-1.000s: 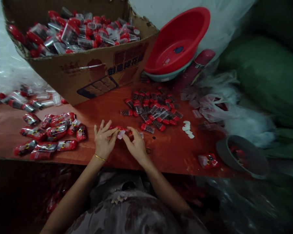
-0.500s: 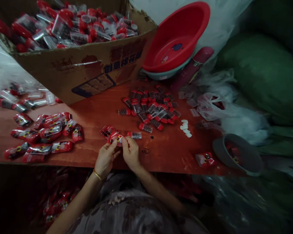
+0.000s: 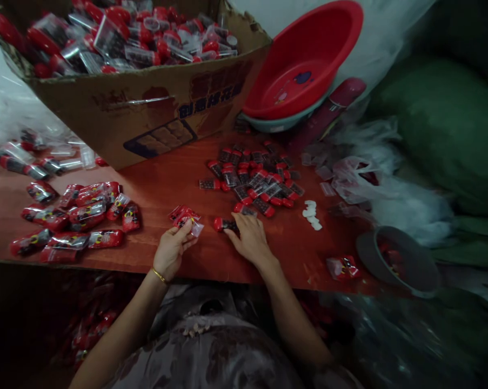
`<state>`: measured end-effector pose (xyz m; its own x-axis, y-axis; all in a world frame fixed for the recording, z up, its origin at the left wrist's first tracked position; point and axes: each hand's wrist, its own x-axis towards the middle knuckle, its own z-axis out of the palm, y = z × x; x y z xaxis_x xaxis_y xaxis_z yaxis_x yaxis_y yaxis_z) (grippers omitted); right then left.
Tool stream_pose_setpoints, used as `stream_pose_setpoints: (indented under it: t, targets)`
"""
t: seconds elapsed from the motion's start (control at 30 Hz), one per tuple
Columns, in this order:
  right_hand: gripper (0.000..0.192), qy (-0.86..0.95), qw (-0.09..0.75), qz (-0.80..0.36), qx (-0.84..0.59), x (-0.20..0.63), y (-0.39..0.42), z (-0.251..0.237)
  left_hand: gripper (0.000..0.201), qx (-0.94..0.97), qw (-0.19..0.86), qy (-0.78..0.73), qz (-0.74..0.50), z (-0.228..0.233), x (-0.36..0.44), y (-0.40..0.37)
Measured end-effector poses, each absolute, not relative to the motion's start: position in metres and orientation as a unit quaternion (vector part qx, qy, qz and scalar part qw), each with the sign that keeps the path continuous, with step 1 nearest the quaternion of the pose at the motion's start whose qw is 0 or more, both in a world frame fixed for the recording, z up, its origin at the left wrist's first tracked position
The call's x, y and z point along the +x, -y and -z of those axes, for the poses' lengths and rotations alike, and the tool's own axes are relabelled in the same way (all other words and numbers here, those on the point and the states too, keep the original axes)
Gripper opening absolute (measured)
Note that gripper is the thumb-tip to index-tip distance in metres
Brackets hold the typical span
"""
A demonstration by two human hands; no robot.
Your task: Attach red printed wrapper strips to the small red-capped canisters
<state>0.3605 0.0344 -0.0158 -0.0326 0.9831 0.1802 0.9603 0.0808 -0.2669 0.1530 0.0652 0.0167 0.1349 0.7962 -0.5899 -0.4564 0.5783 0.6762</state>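
My left hand (image 3: 171, 252) pinches a small red printed plastic sleeve (image 3: 193, 227) with a clear end. Just behind it, more red printed sleeves (image 3: 180, 211) lie on the table. My right hand (image 3: 249, 239) has its thumb and fingers around a small clear tube (image 3: 223, 224) with a red cap and dark contents, low on the tabletop. Beyond that hand lies a heap of similar red-capped tubes (image 3: 260, 175). To the left, several tubes in red printed wrapping (image 3: 87, 213) lie grouped together.
A cardboard box (image 3: 154, 119) full of red-capped tubes stands at the back left of the red table (image 3: 158, 189). Behind are a red basin (image 3: 276, 81) and a dark pink bottle (image 3: 345, 94). A grey bowl (image 3: 406, 265) sits at the right edge, near white pieces (image 3: 311, 215) and plastic bags (image 3: 406, 205).
My right hand has left the sleeve and moved right, onto a red-capped tube. My left hand keeps the sleeve, slightly further left. The view has shifted a little.
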Motion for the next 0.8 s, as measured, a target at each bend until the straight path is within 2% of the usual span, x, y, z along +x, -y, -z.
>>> stream_pose_setpoints:
  t: [0.1, 0.2, 0.33, 0.43, 0.5, 0.67, 0.8]
  targets:
    - [0.032, 0.700, 0.152, -0.045, -0.696, 0.355, -0.035, 0.018, 0.040, 0.164, 0.742, -0.498, -0.417, -0.015, 0.156, -0.067]
    - [0.020, 0.694, 0.195, -0.105, -0.685, 0.349, -0.033, 0.017, 0.040, 0.164, 0.748, -0.496, -0.409, -0.015, 0.156, -0.069]
    - [0.017, 0.607, 0.332, -0.270, -0.669, 0.344, -0.017, 0.019, 0.037, 0.159, 0.771, -0.479, -0.388, -0.018, 0.154, -0.069]
    - [0.019, 0.572, 0.424, -0.364, -0.601, 0.339, -0.002, 0.016, 0.034, 0.154, 0.788, -0.472, -0.365, -0.021, 0.154, -0.068]
    - [0.023, 0.613, 0.448, -0.327, -0.563, 0.337, 0.004, 0.011, 0.031, 0.150, 0.796, -0.472, -0.349, -0.021, 0.156, -0.067]
    - [0.038, 0.770, 0.421, -0.079, -0.472, 0.338, 0.003, 0.001, 0.028, 0.159, 0.803, -0.475, -0.323, -0.021, 0.162, -0.065]
    - [0.046, 0.794, 0.400, 0.007, -0.458, 0.341, -0.002, 0.002, 0.036, 0.181, 0.800, -0.477, -0.316, -0.020, 0.160, -0.065]
